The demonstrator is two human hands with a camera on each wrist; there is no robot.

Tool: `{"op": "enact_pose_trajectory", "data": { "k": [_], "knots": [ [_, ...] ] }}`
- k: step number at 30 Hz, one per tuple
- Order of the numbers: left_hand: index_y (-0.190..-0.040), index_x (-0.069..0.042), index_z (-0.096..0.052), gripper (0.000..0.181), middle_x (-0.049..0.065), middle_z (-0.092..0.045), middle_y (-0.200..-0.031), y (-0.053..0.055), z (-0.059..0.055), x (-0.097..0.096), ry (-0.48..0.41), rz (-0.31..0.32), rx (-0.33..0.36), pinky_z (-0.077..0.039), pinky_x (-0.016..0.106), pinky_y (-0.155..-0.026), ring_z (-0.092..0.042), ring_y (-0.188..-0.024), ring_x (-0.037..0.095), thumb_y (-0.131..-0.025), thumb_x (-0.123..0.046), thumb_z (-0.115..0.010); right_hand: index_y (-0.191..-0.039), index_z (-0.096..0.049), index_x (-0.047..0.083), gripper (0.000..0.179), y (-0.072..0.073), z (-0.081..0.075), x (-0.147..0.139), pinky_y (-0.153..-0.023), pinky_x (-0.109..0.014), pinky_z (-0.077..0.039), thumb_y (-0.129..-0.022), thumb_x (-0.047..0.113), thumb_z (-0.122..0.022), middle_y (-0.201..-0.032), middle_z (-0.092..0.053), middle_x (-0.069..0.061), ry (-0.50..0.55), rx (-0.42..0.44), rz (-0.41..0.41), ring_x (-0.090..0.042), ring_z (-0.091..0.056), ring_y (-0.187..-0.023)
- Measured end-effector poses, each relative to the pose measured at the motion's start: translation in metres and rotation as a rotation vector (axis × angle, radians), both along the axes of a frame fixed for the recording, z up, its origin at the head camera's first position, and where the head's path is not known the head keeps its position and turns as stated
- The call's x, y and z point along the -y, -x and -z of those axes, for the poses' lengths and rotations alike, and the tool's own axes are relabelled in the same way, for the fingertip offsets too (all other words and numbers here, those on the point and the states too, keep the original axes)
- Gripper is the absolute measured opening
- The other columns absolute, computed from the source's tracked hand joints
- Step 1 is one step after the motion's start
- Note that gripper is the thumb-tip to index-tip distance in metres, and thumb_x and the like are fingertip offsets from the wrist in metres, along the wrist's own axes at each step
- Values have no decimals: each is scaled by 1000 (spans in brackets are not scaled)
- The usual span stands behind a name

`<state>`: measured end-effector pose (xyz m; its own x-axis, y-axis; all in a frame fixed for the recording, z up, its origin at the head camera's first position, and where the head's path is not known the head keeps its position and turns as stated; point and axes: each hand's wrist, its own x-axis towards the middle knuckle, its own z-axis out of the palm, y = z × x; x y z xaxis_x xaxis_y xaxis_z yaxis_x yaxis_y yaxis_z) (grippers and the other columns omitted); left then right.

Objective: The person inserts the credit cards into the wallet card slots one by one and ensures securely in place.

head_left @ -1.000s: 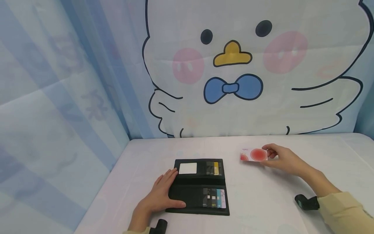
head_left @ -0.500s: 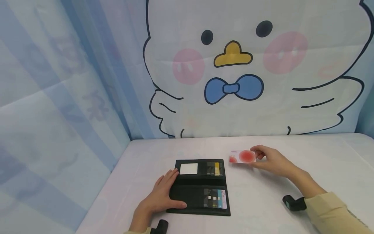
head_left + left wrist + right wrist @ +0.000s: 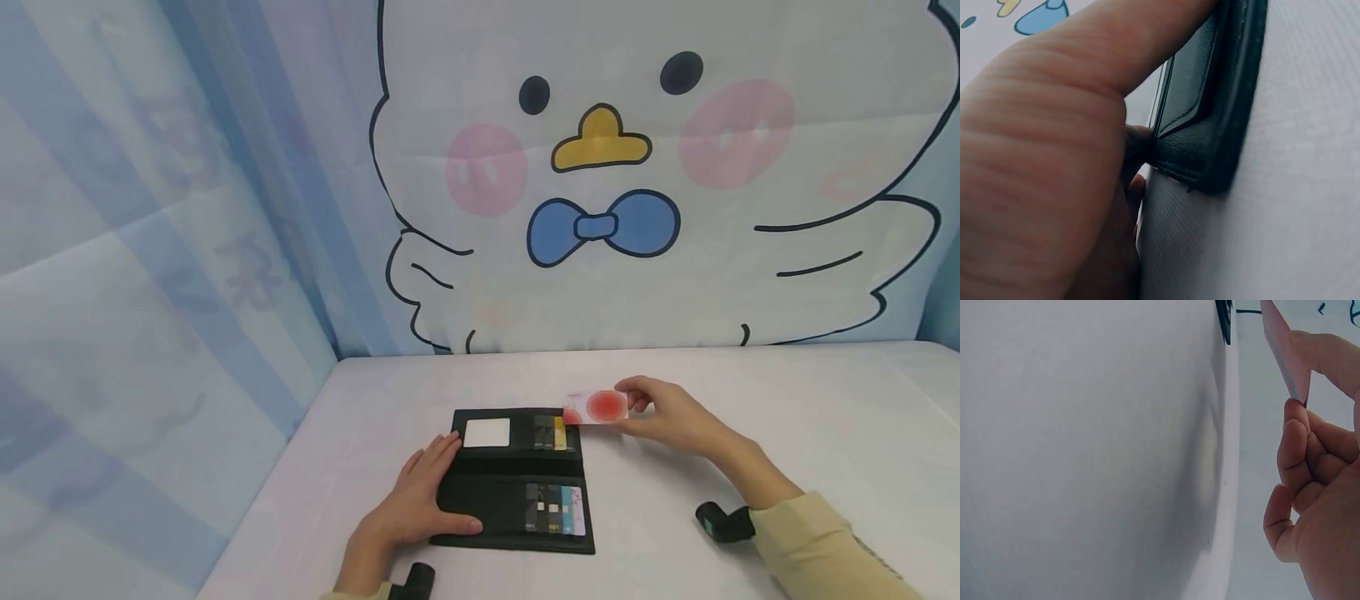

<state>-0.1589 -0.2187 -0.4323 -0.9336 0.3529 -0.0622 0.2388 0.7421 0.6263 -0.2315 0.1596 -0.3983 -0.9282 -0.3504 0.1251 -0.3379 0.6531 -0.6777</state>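
A black card wallet (image 3: pixel 480 492) lies unfolded on the table, with several cards (image 3: pixel 555 510) in its right-hand slots and a white rectangle (image 3: pixel 487 432) at its upper left. My left hand (image 3: pixel 411 502) rests on the wallet's left side, fingers extended at the edge and thumb laid over the lower panel. Between thumb and fingertips, my right hand (image 3: pixel 678 419) pinches a pink and white card (image 3: pixel 577 402) with a red oval by its right end. The card is raised off the table, and its left end overlaps the wallet's upper right corner in the head view.
A pale cloth covers the table (image 3: pixel 750 375). Behind it hangs a curtain (image 3: pixel 600 308) printed with a cartoon face and a blue bow tie. Another patterned curtain (image 3: pixel 150 333) runs along the left side. Each wrist wears a black camera (image 3: pixel 726 522).
My right hand has carried the pink and white card leftward, from well right of the wallet to its upper right corner. The left hand and the wallet stay in place.
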Motion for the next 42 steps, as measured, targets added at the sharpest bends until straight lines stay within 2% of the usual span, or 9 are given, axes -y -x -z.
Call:
{"op": "enact_pose_trajectory", "data": {
  "k": [10, 16, 35, 42],
  "knots": [
    [-158, -2, -29, 116, 11, -23, -165, 0, 0, 0, 1, 6, -9, -5, 54, -122, -12, -153, 31, -72, -54, -86, -123, -62, -6, 52, 1, 0, 18, -71, -27, -52, -82, 17, -85, -94, -59, -2, 14, -60, -78, -22, -54, -89],
    [-158, -2, -29, 116, 11, -23, -165, 0, -2, 0, 7, 4, -5, -4, 53, -122, -12, -153, 31, -72, -55, -85, -124, -63, -3, 52, 0, -1, 27, -71, -28, -53, -82, 19, -85, -96, -60, -2, 7, -36, -76, -21, -54, -89],
    [-158, -2, -30, 115, 11, -24, -165, -2, -4, -1, 3, -2, 0, -5, 54, -122, -12, -153, 31, -71, -54, -86, -121, -64, -2, 51, -1, -3, 46, -71, -27, -54, -81, 20, -86, -93, -58, 1, -21, -25, -149, -19, -54, -87],
    [-158, -3, -30, 116, 11, -24, -165, -2, -4, -2, 10, -9, 4, -5, 54, -122, -13, -153, 31, -71, -55, -86, -120, -65, -2, 51, 0, -9, 50, -71, -27, -54, -82, 23, -86, -90, -57, 0, -67, 1, -166, -19, -53, -85]
  ]
}}
